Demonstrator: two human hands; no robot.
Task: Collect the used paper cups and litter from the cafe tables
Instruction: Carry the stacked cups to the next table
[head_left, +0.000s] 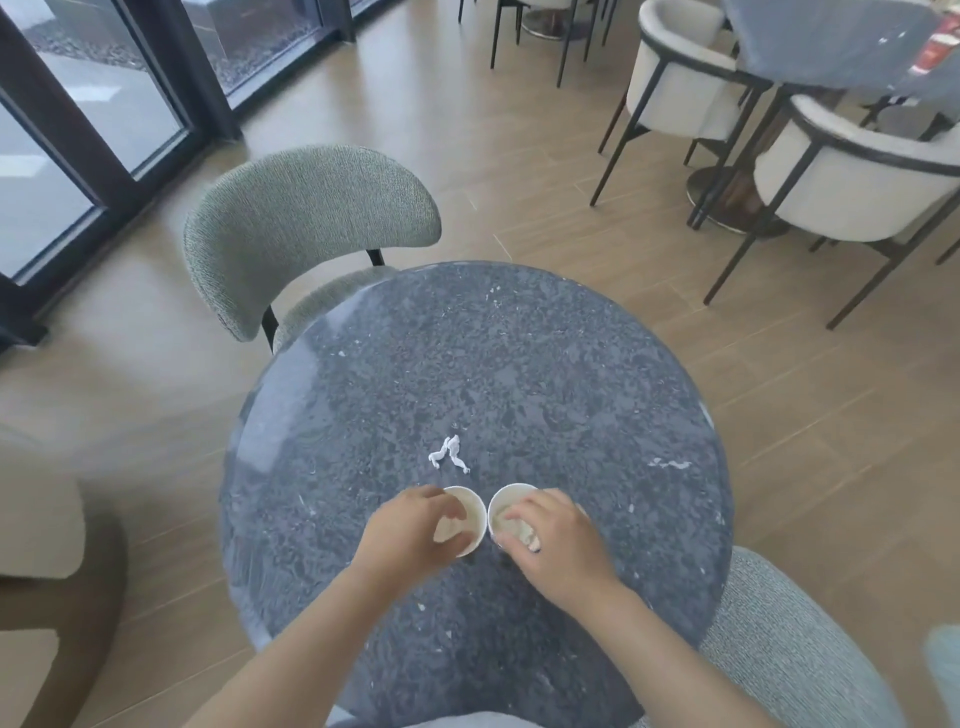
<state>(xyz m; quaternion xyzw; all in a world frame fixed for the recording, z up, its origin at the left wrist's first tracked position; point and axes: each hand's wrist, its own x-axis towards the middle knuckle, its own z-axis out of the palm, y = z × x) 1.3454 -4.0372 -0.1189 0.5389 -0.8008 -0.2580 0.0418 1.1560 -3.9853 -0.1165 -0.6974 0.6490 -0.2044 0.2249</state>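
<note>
Currently left hand (410, 530) pinches a paper wad (448, 530) over the left cup (471, 512); right hand (563, 548) fingers curl round a second wad (525, 536) inside the right cup (505, 500) (cups touching).

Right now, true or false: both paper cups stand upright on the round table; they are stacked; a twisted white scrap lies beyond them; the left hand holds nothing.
Both upright: true. The left cup and right cup stand on the round table.
Stacked: false. They sit side by side, rims nearly touching.
Scrap beyond them: true. The twisted white scrap lies on their far side.
Left hand holds nothing: false. The left hand grips the left cup; the right hand grips the right cup.
</note>
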